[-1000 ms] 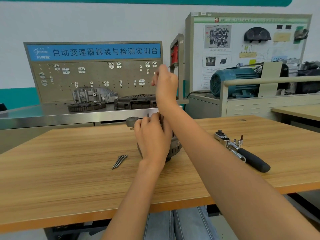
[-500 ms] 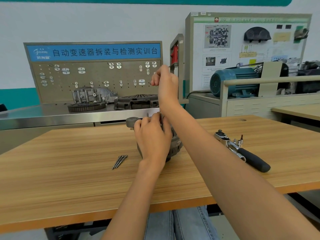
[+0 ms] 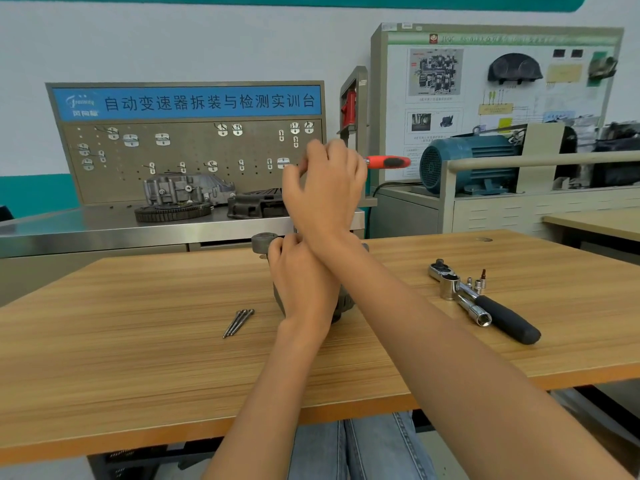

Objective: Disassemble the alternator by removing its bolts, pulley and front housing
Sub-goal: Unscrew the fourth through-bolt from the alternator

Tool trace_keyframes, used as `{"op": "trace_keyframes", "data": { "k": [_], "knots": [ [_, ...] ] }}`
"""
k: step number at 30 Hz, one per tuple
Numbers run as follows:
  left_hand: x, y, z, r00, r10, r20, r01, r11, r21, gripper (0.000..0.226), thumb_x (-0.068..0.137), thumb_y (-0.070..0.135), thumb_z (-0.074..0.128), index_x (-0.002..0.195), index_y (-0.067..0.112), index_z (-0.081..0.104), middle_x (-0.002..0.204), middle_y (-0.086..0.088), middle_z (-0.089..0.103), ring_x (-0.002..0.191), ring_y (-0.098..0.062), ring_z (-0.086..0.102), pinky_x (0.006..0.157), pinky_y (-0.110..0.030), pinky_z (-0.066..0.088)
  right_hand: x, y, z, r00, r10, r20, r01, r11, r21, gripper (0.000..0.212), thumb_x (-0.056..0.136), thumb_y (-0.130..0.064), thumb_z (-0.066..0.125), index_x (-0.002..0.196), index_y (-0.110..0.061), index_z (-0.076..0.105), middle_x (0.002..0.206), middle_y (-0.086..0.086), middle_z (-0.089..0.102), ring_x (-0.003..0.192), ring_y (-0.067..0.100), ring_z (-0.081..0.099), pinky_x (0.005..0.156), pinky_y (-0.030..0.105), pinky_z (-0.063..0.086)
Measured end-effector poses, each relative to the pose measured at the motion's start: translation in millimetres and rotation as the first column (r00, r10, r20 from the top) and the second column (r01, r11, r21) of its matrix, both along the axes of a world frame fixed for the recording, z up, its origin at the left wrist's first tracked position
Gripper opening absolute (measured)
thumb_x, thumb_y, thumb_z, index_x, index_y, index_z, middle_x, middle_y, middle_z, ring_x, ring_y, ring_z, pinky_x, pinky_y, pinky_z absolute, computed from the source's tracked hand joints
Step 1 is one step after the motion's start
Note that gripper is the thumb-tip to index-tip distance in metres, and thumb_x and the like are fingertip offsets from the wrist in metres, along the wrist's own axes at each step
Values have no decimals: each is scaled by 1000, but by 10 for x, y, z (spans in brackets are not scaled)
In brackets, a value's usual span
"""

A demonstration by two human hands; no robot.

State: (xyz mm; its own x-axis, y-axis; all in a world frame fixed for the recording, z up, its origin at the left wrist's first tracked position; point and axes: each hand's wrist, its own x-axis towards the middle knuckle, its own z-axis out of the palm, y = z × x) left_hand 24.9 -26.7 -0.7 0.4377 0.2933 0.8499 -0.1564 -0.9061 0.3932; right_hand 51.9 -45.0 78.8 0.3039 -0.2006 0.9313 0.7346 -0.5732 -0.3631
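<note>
The dark grey alternator (image 3: 262, 242) stands on the wooden table (image 3: 138, 341), mostly hidden behind my hands. My left hand (image 3: 301, 282) grips its body from the near side. Directly above it, my right hand (image 3: 329, 188) is raised with its fingers curled round a tool whose red-and-black handle (image 3: 388, 162) sticks out to the right. The tool's working end is hidden behind the hand. Several long thin bolts (image 3: 239, 322) lie together on the table just left of the alternator.
A ratchet with a black handle (image 3: 485, 303) and small sockets (image 3: 474, 282) lie on the table to the right. Behind the table stands a steel bench (image 3: 69, 230) with gearbox parts (image 3: 183, 194) and a pegboard. A blue motor (image 3: 464, 164) sits at the back right.
My right hand has turned above the alternator, and the red-and-black handle has swung into view on its right side. My left hand and the alternator have stayed put.
</note>
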Motion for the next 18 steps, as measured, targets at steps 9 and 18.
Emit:
{"op": "trace_keyframes", "data": {
  "k": [9, 18],
  "knots": [
    [15, -25, 12, 1000, -1, 19, 2, 999, -53, 16, 88, 14, 51, 78, 6, 60, 73, -10, 60, 76, -24, 48, 82, -29, 27, -82, -45, 176, 847, 523, -98, -487, 835, 256, 42, 87, -18, 42, 47, -21, 29, 54, -7, 34, 60, 13, 34, 62, 30, 30],
    [-7, -33, 25, 999, 6, 41, -3, 998, -59, 27, 96, 22, 48, 93, 6, 69, 77, -10, 66, 79, -25, 56, 84, -32, 31, -11, -170, 321, 458, 874, -160, -671, 458, 583, 46, 94, -13, 34, 49, -13, 39, 49, 2, 42, 53, 13, 46, 63, 20, 41]
  ]
}}
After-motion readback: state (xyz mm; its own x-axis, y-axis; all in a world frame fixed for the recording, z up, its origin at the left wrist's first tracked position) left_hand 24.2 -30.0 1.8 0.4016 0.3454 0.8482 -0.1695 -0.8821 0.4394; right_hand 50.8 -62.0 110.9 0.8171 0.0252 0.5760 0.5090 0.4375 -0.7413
